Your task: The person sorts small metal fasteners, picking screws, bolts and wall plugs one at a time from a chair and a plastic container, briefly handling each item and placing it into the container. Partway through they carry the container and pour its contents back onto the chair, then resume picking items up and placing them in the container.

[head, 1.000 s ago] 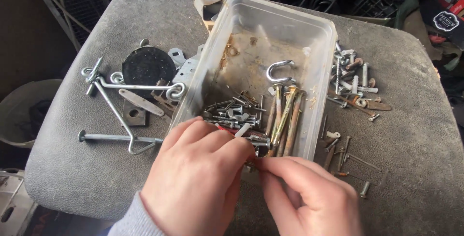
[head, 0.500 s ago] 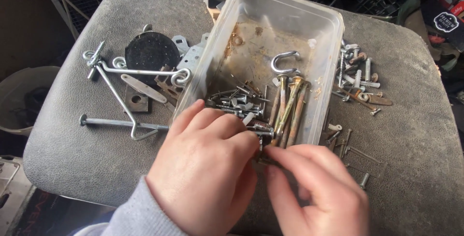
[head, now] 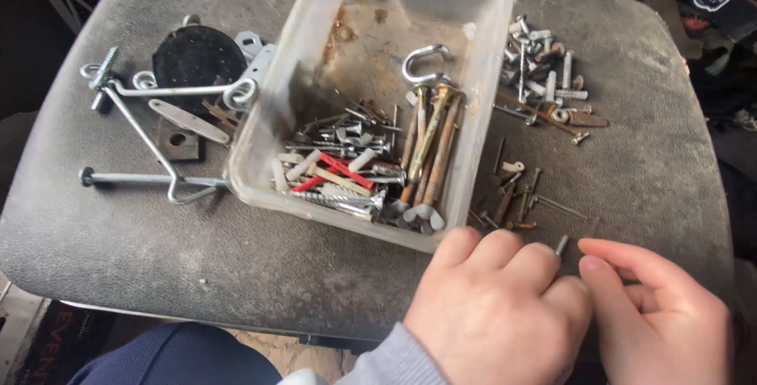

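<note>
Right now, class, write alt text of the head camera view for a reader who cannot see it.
Two hands, left hand and right hand, pinch a small screw over a grey cushion. Beside them stands a clear plastic tub of screws and bolts, with loose hooks and nails around it.

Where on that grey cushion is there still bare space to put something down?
The near-left stretch of the grey cushion, in front of the clear plastic tub and the long hooked rods, is bare. So is the far-right part beyond the loose screws. It is crowded left of the tub, around the black disc, and right of it, where nails lie near both hands.
</note>
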